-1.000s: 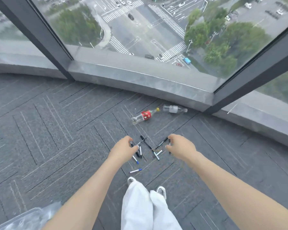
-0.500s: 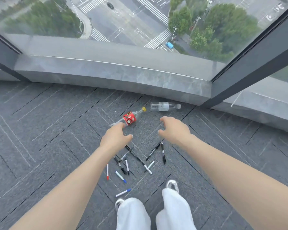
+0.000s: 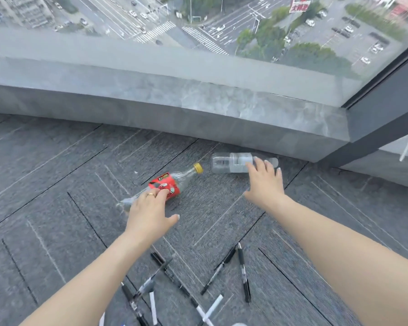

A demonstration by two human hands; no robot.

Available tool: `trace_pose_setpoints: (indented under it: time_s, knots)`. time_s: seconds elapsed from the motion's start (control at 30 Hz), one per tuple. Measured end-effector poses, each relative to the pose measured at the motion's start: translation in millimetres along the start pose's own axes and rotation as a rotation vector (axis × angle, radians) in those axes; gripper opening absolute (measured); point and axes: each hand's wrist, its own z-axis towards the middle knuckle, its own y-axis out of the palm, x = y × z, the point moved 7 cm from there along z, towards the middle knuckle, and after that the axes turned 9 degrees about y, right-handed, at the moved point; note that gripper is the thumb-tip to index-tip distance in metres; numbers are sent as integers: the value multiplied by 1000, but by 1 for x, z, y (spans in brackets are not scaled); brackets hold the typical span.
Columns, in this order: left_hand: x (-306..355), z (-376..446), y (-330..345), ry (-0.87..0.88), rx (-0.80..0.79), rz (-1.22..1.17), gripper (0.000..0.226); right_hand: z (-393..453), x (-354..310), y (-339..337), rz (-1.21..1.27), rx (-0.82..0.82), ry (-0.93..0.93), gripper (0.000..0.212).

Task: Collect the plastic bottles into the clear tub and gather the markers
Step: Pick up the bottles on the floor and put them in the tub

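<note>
Two plastic bottles lie on the grey carpet near the window ledge. The one with a red label and yellow cap lies on its side, and my left hand rests its fingertips on the label with the thumb spread out to the right. To its right lies a clear bottle with a white label. My right hand reaches over its cap end, fingers spread and touching it. Several black and white markers lie scattered on the carpet between my forearms. The clear tub is out of view.
A low grey stone ledge runs along the window just behind the bottles. A dark window post comes down at the right. Grey carpet tiles stretch off to the left.
Both hands moved forward from above the markers to the two bottles and now touch them. The view moved closer to the ledge, and the markers slid toward the bottom edge.
</note>
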Motion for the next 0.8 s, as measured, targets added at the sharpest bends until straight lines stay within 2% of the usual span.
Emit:
trace_pose_setpoints:
  time_s: [0.17, 0.3, 0.53, 0.7, 0.8]
  knots:
    - [-22, 31, 14, -11, 114, 38, 83, 54, -24, 23, -34, 77, -30, 100]
    - [-35, 47, 13, -20, 141, 68, 98, 88, -30, 34, -111, 130, -61, 112]
    - [-49, 66, 23, -114, 59, 68, 116, 93, -28, 53, -161, 258, -85, 93]
    - [-52, 84, 44, -146, 2, 135, 122, 87, -23, 57, -134, 238, -72, 85]
    - [-50, 91, 57, -127, 20, 164, 118, 83, -21, 60, -107, 223, -48, 84]
